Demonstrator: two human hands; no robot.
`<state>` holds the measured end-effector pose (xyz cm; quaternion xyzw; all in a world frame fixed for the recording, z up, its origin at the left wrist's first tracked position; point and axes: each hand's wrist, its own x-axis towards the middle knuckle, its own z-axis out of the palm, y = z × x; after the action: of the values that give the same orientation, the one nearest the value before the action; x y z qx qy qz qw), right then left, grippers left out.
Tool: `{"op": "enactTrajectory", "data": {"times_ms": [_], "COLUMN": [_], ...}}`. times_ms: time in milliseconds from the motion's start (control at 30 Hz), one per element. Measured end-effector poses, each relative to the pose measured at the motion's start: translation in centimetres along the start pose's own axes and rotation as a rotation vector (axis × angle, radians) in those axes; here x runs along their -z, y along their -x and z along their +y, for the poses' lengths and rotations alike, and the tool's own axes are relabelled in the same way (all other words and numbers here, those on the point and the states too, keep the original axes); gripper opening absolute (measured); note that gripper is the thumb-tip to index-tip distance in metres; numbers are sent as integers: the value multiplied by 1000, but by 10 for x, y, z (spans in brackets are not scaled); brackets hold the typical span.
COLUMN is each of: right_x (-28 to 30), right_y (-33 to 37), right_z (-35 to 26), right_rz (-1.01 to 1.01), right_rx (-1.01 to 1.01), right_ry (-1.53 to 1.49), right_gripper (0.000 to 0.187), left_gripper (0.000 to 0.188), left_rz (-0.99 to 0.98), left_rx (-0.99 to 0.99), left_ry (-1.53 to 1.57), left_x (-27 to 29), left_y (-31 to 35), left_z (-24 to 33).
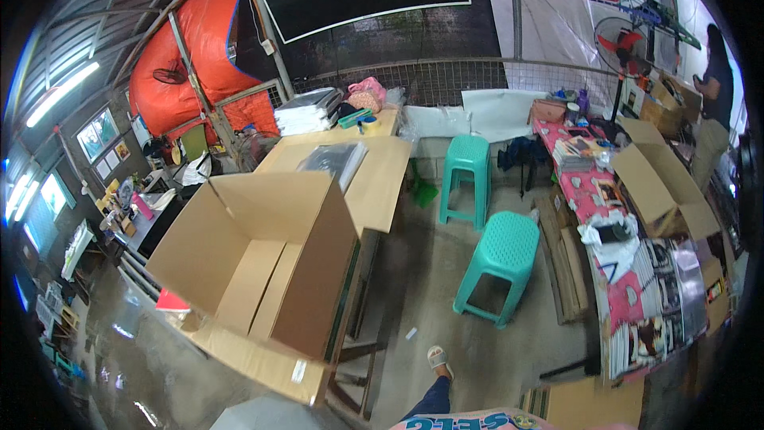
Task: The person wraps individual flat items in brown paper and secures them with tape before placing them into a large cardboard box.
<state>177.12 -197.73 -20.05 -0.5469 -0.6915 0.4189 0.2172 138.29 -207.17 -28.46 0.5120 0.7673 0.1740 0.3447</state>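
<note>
Neither of my hands shows in the head view; only my foot in a sandal (438, 360) and the lower part of my pink shirt (477, 422) come in at the bottom. Nearest to me on the left stands a large open cardboard box (326, 263), its inside bare down to the bottom flaps. It rests on a wooden table (383, 183). Behind the box lies a plastic-wrapped flat pack (338, 161). Farther back are a stack of white and dark packs (306, 114) and a pink cloth bundle (366, 95).
Two green plastic stools (508, 259) stand on the concrete floor in the middle. A long table with a pink cover (625, 302) at the right bears magazines (668, 287) and an open carton (660, 171). Another person (714, 103) stands far right. Flattened cardboard (593, 404) lies low right.
</note>
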Motion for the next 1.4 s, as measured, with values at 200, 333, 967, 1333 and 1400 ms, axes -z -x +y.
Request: {"op": "enactTrajectory", "data": {"times_ms": [200, 333, 967, 1333, 1400], "right_x": [34, 73, 252, 171, 167], "right_y": [-134, -162, -771, -947, -944], "right_z": [141, 222, 67, -53, -62], "right_rz": [-101, -84, -396, -653, -735], "right_rx": [-326, -680, 27, 1050, 1031], "right_ry": [122, 48, 12, 690, 683], "right_gripper": [31, 30, 27, 83, 82], "left_gripper": [36, 35, 37, 77, 60], "left_rz": [62, 67, 255, 568, 600], "left_rx": [97, 117, 260, 102, 29], "left_ry": [57, 72, 418, -544, -299], "left_x": [-3, 16, 46, 37, 38], "left_y": [-160, -233, -514, -635, -631], "left_z": [54, 102, 360, 410, 397]}}
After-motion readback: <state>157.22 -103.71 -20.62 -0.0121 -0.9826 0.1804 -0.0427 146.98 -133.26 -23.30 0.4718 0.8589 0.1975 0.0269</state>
